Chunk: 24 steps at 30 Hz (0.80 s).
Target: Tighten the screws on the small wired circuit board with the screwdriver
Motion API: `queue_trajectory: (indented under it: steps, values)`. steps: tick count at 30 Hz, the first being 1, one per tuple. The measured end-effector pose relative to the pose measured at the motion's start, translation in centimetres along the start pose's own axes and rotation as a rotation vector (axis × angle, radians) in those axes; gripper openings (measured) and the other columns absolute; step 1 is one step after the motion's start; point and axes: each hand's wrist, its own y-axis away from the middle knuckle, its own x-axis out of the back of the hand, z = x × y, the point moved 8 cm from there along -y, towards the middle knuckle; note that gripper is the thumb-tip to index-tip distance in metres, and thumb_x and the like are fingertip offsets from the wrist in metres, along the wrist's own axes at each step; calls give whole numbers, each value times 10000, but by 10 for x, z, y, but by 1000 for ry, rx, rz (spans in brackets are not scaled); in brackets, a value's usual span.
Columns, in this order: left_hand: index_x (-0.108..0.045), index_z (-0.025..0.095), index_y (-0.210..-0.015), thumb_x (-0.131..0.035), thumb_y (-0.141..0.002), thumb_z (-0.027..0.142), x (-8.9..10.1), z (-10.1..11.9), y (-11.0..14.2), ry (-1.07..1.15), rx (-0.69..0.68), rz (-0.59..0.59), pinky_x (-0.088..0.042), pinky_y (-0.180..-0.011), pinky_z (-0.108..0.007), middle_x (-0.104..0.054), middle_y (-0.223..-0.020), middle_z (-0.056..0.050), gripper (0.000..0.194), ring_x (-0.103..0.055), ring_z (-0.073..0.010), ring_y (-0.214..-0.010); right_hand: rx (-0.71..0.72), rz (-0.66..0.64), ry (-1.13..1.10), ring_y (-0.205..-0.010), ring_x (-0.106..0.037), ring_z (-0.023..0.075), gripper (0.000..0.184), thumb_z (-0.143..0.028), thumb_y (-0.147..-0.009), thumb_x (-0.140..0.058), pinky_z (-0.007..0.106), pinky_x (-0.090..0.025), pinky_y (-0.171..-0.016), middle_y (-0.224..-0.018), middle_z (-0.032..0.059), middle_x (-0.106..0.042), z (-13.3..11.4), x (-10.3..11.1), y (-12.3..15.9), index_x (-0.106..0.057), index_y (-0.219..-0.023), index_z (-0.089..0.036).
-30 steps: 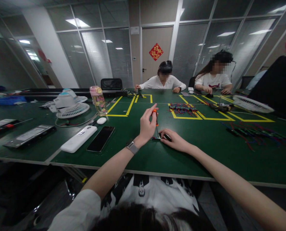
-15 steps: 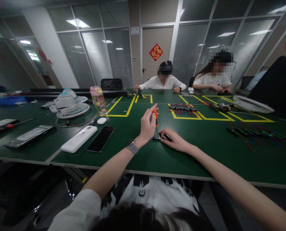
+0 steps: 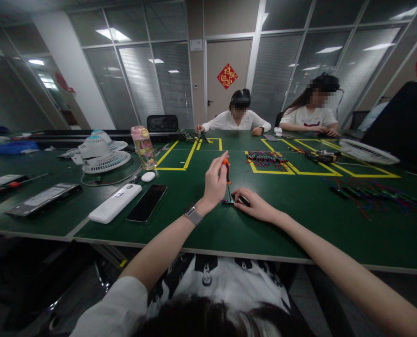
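In my left hand [image 3: 215, 180] is an orange-and-black screwdriver [image 3: 228, 171], held upright with the fingers stretched along its handle. Its thin shaft points down at a small circuit board [image 3: 228, 202] on the green table. My right hand [image 3: 252, 204] rests on the tabletop at the board's right side, fingers curled against a small black part [image 3: 244, 200] beside the board. How the black part and the board join is hidden by the fingers.
Left of me lie a black phone [image 3: 147, 202], a white power bank [image 3: 115, 203] and a white earbud case [image 3: 148, 176]. A bottle [image 3: 144, 147] and fan [image 3: 105, 154] stand beyond. Wired boards [image 3: 267, 159] lie ahead; more boards [image 3: 376, 194] are at right. Two people sit opposite.
My hands, the screwdriver and the board stay almost in place. Across the table, the person at right has shifted their hands slightly.
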Motion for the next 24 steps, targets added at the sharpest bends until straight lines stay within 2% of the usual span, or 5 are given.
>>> queue_trajectory:
  steps: [3,8,15,21,24]
  values:
    - [-516,224,-1297,-389,-978,258,2,-1,0,-16,8,40,-476,-895,-322,-616,-1140,-78,345,-606,-165,-969,-1,1,-4,-1009,-581,240,40,-230,-876,-554,416,-461,-913,-1071,104,-615,-1,0,0,-524,-865,-204]
    - [-617,219,-1173,-600,-885,297,6,8,0,-124,-26,71,-473,-815,-273,-564,-957,-38,299,-550,-142,-850,-3,10,-7,-1012,-584,244,34,-218,-869,-563,426,-464,-916,-1073,103,-620,-2,1,0,-533,-865,-203]
    - [-495,245,-1332,-367,-981,249,-2,-3,1,-10,35,-19,-482,-857,-303,-604,-1137,-70,373,-595,-154,-951,11,20,-17,-995,-594,240,62,-227,-864,-582,418,-475,-908,-1058,98,-630,-3,2,0,-563,-918,-204]
    - [-602,223,-1195,-560,-908,266,2,6,0,-112,-18,35,-472,-813,-268,-583,-950,-34,294,-556,-135,-836,22,19,-6,-1006,-590,233,41,-238,-883,-569,404,-468,-909,-1061,93,-625,-4,1,-1,-562,-864,-202]
    - [-634,222,-1149,-584,-894,301,5,9,-1,-149,-17,54,-464,-842,-268,-523,-967,-37,272,-539,-134,-858,18,20,0,-1006,-592,231,48,-239,-884,-571,403,-469,-910,-1059,90,-627,-3,1,0,-567,-856,-200]
